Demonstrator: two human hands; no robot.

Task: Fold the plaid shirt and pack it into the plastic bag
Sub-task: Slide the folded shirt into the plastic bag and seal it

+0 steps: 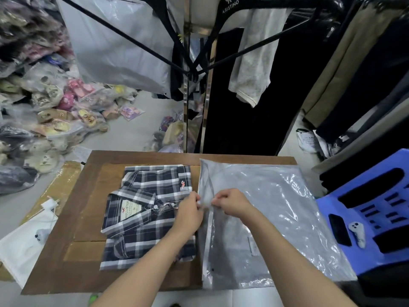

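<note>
The plaid shirt [148,216] lies folded on the brown table [66,251], collar to the left, just beside the plastic bag [272,220], which lies flat on the right part of the table. The left hand [188,214] and the right hand [232,202] both pinch the zipper edge of the bag, near each other.

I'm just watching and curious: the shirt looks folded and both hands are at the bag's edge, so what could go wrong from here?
1. Both hands, left and right, pinch the thin plastic bag at its zip edge; it could slip or tear while opening.
2. The folded plaid shirt lies loose beside the bag, so sliding it in may undo the folds.
3. The bag's near corner overhangs the wooden board, so it might slide off.
</note>
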